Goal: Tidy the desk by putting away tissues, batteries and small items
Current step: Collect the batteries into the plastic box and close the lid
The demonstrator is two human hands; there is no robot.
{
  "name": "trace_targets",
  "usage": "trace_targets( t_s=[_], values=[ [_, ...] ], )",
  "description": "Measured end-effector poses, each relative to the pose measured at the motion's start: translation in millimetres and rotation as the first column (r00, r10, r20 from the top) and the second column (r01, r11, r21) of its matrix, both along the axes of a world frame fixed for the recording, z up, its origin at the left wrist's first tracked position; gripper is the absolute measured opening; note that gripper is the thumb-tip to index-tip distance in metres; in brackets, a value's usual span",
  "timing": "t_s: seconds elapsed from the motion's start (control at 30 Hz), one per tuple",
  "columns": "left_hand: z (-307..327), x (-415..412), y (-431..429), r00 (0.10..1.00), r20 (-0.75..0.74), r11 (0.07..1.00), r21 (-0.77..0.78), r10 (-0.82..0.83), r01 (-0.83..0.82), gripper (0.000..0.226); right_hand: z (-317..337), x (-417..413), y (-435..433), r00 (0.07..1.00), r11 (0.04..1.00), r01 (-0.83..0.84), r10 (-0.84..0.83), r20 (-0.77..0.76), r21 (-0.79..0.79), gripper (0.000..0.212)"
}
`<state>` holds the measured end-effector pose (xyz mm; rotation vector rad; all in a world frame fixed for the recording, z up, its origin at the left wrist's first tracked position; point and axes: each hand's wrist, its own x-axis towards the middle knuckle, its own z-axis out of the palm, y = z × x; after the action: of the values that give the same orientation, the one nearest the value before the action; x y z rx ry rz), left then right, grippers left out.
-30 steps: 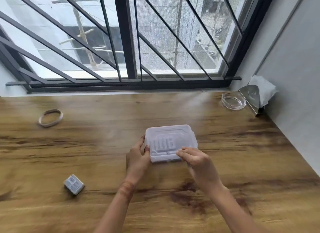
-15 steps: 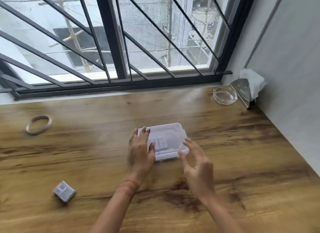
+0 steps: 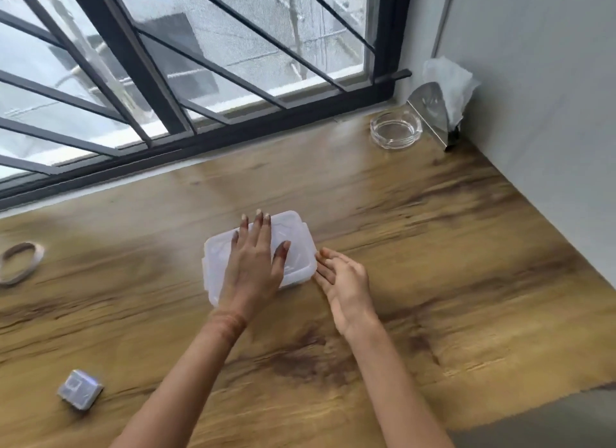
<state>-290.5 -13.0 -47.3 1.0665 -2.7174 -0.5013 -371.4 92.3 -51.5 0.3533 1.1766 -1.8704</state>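
A translucent plastic box (image 3: 300,244) with its lid on lies in the middle of the wooden desk (image 3: 433,264). My left hand (image 3: 255,267) rests flat on the lid, fingers spread. My right hand (image 3: 343,281) is open beside the box, its fingertips at the box's right edge. A small grey packet (image 3: 79,389) lies near the front left. A white tissue (image 3: 450,84) sticks out of a metal holder (image 3: 430,110) in the far right corner.
A ring of tape or band (image 3: 20,262) lies at the left edge. A clear glass ashtray (image 3: 395,132) stands next to the tissue holder. A barred window runs along the back, a grey wall along the right.
My left hand moved from the box's left side onto the lid. My right hand let go of the front edge and went to the right side. The box sits turned slightly.
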Motion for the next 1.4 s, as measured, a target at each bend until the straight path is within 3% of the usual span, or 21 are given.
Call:
trace_targets(
  t_s=[0.2, 0.3, 0.43, 0.67, 0.87, 1.0, 1.2, 1.27, 1.4],
  values=[
    [-4.4, 0.2, 0.4, 0.999, 0.038, 0.999, -0.048, 0.000, 0.001, 0.060, -3.8, -6.0, 1.8, 0.988, 0.993, 0.075, -0.061, 0.141, -0.094, 0.029],
    [-5.2, 0.5, 0.5, 0.999, 0.040, 0.999, -0.049, 0.001, 0.001, 0.059, -7.0, -4.3, 0.6, 0.984, 0.984, 0.143, -0.130, 0.125, -0.108, 0.028],
    [-5.9, 1.1, 0.3, 0.999, 0.049, 0.998, -0.063, -0.002, 0.005, 0.062, -7.3, -1.7, -2.8, 0.981, 0.981, 0.167, -0.176, -0.082, -0.102, 0.027],
    [-6.6, 0.5, 1.1, 0.996, 0.090, 0.997, -0.075, 0.004, 0.002, 0.069, -2.7, 6.9, -2.5, 0.880, 1.000, 0.030, -0.026, -0.474, 0.001, 0.036],
    [-5.4, -1.9, 3.0, 0.994, 0.112, 0.995, -0.102, 0.014, -0.002, 0.066, -8.0, 15.3, -4.3, 0.727, 0.977, 0.057, 0.099, -0.679, 0.203, 0.034],
    [-4.8, -2.5, 3.2, 0.993, 0.113, 0.996, -0.085, 0.018, -0.009, 0.059, -2.6, 21.4, -4.8, 0.563, 0.940, 0.135, 0.187, -0.805, 0.312, 0.033],
    [-4.6, -0.7, 2.3, 0.998, 0.060, 0.998, -0.067, 0.006, -0.002, 0.059, -1.6, 21.3, -3.3, 0.508, 0.939, 0.130, 0.212, -0.835, 0.318, 0.033],
    [-2.1, 0.2, 3.3, 1.000, -0.030, 1.000, -0.014, -0.001, 0.000, 0.058, 0.3, 19.7, -1.7, 0.418, 0.926, 0.139, 0.267, -0.868, 0.351, 0.034],
    [2.2, 14.9, 9.0, 0.956, -0.278, 0.996, 0.021, 0.094, -0.092, 0.055, 3.9, 16.6, -2.4, 0.132, 0.904, 0.174, 0.372, -0.919, 0.391, 0.037]
  ],
)
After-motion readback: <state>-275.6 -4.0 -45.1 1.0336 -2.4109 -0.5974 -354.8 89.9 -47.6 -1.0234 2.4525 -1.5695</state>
